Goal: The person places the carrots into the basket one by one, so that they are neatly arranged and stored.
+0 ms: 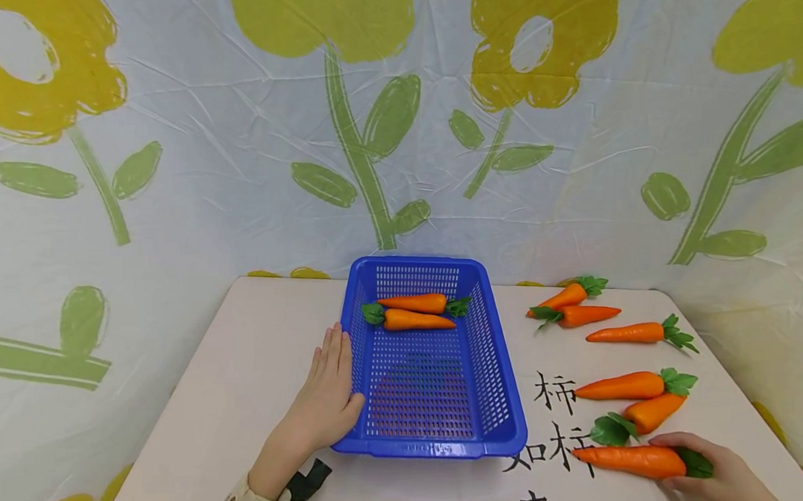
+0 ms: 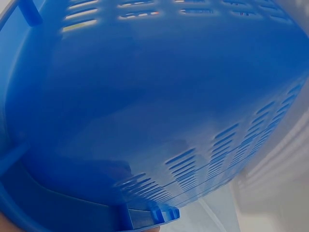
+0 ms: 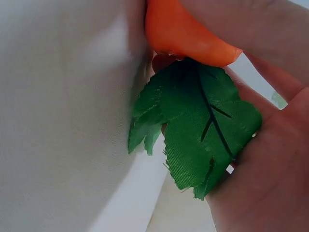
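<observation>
My left hand (image 1: 327, 396) rests along the left rim of a blue plastic basket (image 1: 444, 449), fingers straight, thumb over the edge. The left wrist view is filled by the basket's slotted outer wall (image 2: 159, 96). Two carrots lie inside the basket near its far end, an upper one (image 1: 413, 304) and a lower one (image 1: 418, 320), leaves pointing opposite ways. At the front right of the table, my right hand (image 1: 717, 472) grips a carrot (image 1: 636, 461) near its leafy end. Up close, the right wrist view shows its green leaves (image 3: 203, 121) against the palm.
Right of the basket several more carrots lie on the white table (image 1: 213, 408), including a single one (image 1: 627, 333) and a pair (image 1: 623, 386) by the right hand. Black written characters (image 1: 556, 392) mark the tabletop. A flower-print cloth (image 1: 237, 175) hangs behind.
</observation>
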`<state>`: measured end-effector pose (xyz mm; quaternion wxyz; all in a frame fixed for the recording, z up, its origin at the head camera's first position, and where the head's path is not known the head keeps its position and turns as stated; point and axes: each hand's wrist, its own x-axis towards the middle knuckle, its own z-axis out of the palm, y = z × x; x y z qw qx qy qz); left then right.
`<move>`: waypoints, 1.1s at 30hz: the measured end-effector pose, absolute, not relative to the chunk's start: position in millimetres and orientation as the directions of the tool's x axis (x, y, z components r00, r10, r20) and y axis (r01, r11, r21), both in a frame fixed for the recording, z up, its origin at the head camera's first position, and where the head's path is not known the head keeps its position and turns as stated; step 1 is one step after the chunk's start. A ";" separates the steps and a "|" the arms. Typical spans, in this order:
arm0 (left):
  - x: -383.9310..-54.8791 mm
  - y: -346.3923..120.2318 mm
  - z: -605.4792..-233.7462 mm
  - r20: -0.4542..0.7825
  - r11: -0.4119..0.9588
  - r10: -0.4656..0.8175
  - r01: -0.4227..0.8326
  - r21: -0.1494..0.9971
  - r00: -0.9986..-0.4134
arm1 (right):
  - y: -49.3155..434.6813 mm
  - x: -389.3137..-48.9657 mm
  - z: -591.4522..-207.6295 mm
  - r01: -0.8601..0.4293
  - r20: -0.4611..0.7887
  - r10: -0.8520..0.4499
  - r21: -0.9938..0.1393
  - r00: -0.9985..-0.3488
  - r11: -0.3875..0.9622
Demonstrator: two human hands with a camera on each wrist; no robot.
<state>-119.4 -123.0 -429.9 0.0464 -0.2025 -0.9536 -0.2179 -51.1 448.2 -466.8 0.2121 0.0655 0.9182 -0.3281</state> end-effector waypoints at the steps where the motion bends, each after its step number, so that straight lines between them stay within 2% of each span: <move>1: -119.4 -123.0 -429.8 0.177 0.824 0.366 0.407 0.394 -0.913 | 448.2 -51.0 -466.2 0.246 -0.427 -0.029 -0.574 -0.904 0.781; 8: -119.7 -123.0 -431.3 0.182 0.826 0.369 0.412 0.385 -0.911 | 455.9 -51.5 -458.2 0.029 -0.286 -0.135 -0.502 -0.949 0.864; 17: -119.1 -122.8 -431.9 0.173 0.824 0.369 0.408 0.393 -0.913 | 456.6 -56.6 -438.1 0.025 -0.207 -0.077 -0.454 -0.975 0.891; 21: -118.7 -122.2 -431.0 0.171 0.825 0.368 0.405 0.394 -0.914 | 455.6 -57.6 -429.8 -0.035 -0.103 -0.086 -0.423 -0.991 0.906; 24: -118.5 -121.8 -430.5 0.173 0.828 0.366 0.405 0.388 -0.914 | 454.4 -56.7 -426.5 -0.115 0.038 -0.110 -0.442 -0.993 0.890; 28: -118.8 -122.1 -430.9 0.170 0.829 0.366 0.404 0.386 -0.915 | 450.5 -57.6 -417.8 -0.171 0.149 -0.112 -0.479 -0.982 0.861; 33: -118.6 -122.6 -430.4 0.167 0.827 0.369 0.405 0.389 -0.914 | 444.1 -62.6 -403.7 -0.205 0.223 -0.106 -0.490 -0.969 0.847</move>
